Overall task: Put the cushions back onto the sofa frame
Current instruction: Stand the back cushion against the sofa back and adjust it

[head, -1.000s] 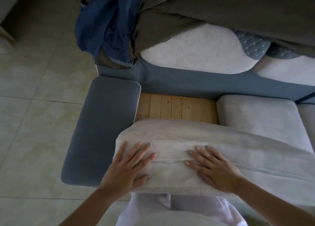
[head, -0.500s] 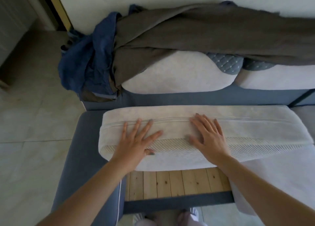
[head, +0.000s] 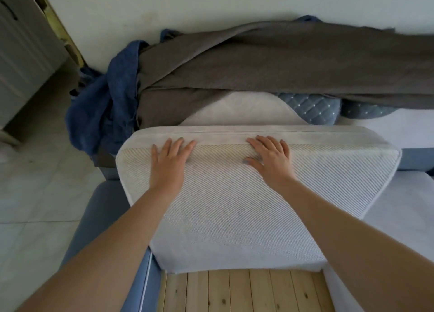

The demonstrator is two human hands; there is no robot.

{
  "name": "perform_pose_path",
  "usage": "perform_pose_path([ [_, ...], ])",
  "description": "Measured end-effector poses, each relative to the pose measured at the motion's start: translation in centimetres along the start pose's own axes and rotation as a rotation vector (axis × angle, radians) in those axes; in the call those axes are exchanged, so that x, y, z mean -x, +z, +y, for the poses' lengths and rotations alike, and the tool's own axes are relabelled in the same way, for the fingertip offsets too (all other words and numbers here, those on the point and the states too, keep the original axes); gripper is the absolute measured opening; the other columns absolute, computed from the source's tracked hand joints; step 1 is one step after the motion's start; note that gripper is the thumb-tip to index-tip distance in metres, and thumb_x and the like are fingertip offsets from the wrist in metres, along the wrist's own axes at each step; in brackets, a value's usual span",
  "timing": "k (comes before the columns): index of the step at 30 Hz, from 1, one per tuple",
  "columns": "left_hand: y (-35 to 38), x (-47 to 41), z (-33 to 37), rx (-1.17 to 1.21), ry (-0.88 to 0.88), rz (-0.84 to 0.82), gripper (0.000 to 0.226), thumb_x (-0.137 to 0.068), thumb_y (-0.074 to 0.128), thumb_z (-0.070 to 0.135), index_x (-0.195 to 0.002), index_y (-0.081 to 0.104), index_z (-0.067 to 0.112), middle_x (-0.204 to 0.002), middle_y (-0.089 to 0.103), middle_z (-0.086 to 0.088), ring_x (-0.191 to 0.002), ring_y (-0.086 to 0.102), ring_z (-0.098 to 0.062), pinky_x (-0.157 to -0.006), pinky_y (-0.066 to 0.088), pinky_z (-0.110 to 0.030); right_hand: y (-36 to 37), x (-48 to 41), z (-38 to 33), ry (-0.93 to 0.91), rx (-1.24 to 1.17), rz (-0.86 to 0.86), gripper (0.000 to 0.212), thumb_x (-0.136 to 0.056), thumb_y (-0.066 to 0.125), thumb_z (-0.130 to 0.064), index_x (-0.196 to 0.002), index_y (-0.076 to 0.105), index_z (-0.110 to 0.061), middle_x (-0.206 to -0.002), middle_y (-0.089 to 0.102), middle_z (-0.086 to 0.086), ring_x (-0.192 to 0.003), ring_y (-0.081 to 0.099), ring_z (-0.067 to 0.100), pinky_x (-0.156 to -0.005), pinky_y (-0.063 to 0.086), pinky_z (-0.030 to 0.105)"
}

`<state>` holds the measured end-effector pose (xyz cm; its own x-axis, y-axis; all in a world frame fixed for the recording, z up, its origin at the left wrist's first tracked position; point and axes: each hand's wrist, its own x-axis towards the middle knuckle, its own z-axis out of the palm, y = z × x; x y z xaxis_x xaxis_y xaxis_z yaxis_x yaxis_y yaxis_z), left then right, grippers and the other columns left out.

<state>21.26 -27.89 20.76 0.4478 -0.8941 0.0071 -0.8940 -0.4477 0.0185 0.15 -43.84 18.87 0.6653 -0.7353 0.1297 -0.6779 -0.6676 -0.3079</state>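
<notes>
The seat cushion (head: 234,206) is over the open bay of the sofa frame (head: 413,161) but not yet seated. It stands tilted, with its far edge up near the back cushion (head: 234,109) and its near edge down on the wooden slats (head: 234,290). The striped face (it looks like the underside) is turned toward the camera. Both hands lie flat on this face near the upper edge. The left hand (head: 168,163) and the right hand (head: 270,159) have the fingers spread and pressing, not curled around anything.

On the right, another seat cushion (head: 399,206) seems already in its place, just beside the tilted one. The front part of the slats is bare.

I judge that this cushion is about half way. It must come down flat, probably with the striped face below, between the blue armrest (head: 101,217) and its neighbour. Whether more cushions are missing further right I cannot tell.
</notes>
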Motion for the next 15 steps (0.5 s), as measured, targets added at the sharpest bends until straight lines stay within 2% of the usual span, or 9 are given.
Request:
perform_pose_path([
  [3,0.6,-2.2,1.0,0.108,-0.098,-0.015,0.08,-0.094,0.04,-0.006,-0.156,0.01,0.034,-0.164,0.008,-0.001,-0.151,-0.001,-0.027,-0.121,-0.005,-0.054,0.8,-1.9,0.1,0.003,-0.027,0.034,0.052,-0.099,0.05,-0.037,-0.148,0.039,-0.025,-0.151,0.038,-0.002,-0.145,0.021,0.02,-0.121,-0.001,0.043],
  [6,0.9,-2.9,2.5,0.284,-0.165,0.071,0.078,-0.089,0.043,-0.011,-0.152,0.026,0.03,-0.161,0.016,-0.003,-0.15,0.003,-0.029,-0.12,-0.006,-0.055,1.7,-2.2,0.5,0.004,-0.129,0.105,0.049,-0.097,0.056,-0.032,-0.144,0.046,-0.025,-0.149,0.043,-0.002,-0.146,0.022,0.02,-0.121,-0.003,0.042],
  [7,1.1,-2.4,3.2,0.33,-0.136,0.168,0.074,-0.089,0.046,-0.012,-0.15,0.032,0.028,-0.157,0.023,-0.004,-0.148,0.011,-0.029,-0.121,-0.001,-0.055,2.0,-1.9,0.5,0.005,-0.174,0.132,0.047,-0.096,0.058,-0.031,-0.142,0.049,-0.025,-0.149,0.044,-0.002,-0.146,0.023,0.02,-0.121,-0.002,0.04],
  [9,2.4,-0.4,4.8,0.418,-0.015,0.383,0.058,-0.091,0.054,-0.005,-0.141,0.045,0.022,-0.144,0.038,-0.006,-0.137,0.03,-0.027,-0.117,0.022,-0.051,2.2,-0.8,0.3,-0.007,-0.277,0.234,0.041,-0.094,0.063,-0.023,-0.135,0.057,-0.023,-0.147,0.047,0.0,-0.145,0.028,0.021,-0.122,0.006,0.041],
  [11,4.7,2.6,6.7,0.497,0.135,0.477,0.041,-0.09,0.06,0.001,-0.128,0.055,0.017,-0.128,0.046,-0.004,-0.12,0.043,-0.021,-0.1,0.041,-0.037,2.8,1.6,0.1,-0.072,-0.316,0.385,0.034,-0.092,0.066,-0.015,-0.126,0.063,-0.018,-0.139,0.053,0.001,-0.137,0.039,0.021,-0.116,0.026,0.038],
  [13,8.2,5.7,8.3,0.51,0.265,0.39,0.033,-0.09,0.063,0.007,-0.12,0.059,0.019,-0.117,0.048,0.004,-0.106,0.048,-0.011,-0.088,0.043,-0.023,4.6,5.3,0.5,-0.079,-0.335,0.418,0.026,-0.092,0.066,-0.017,-0.119,0.065,-0.02,-0.124,0.058,-0.005,-0.119,0.049,0.012,-0.099,0.042,0.026],
  [15,12.3,8.5,8.9,0.529,0.291,0.198,0.03,-0.09,0.062,0.019,-0.118,0.057,0.028,-0.111,0.047,0.017,-0.097,0.048,0.004,-0.083,0.04,-0.012,7.4,9.3,1.3,0.062,-0.436,0.289,0.021,-0.094,0.064,-0.026,-0.115,0.065,-0.024,-0.11,0.059,-0.014,-0.102,0.052,0.0,-0.084,0.045,0.016],
])
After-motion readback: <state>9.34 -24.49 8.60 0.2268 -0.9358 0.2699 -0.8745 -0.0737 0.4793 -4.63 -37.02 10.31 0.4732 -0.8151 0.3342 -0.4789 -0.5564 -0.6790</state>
